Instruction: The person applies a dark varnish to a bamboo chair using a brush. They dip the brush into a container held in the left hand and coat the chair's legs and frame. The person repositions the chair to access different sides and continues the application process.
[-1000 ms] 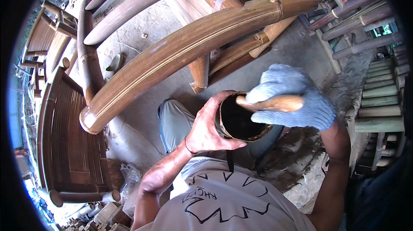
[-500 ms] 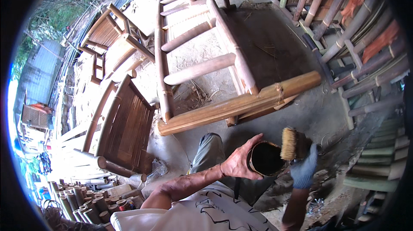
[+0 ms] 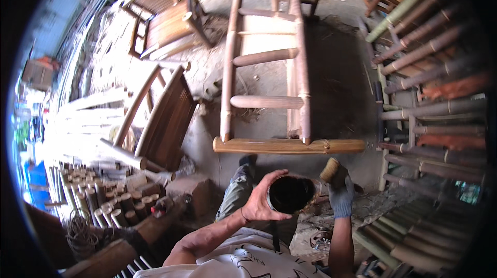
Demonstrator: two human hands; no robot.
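Left hand (image 3: 261, 200): bare, fingers wrapped round the side of the dark pot (image 3: 291, 194), held at waist height.
Right hand (image 3: 340, 195): gloved, closed around the brush (image 3: 330, 170), bristles up.
Change: a second ago the brush lay across the pot mouth; now it is lifted clear beside the rim.
Bamboo frame (image 3: 269, 102): now farther off, on the floor ahead.
Reading: brush probably loaded, ready for coating.

Blue glove (image 3: 341, 198), white printed shirt (image 3: 248, 260)
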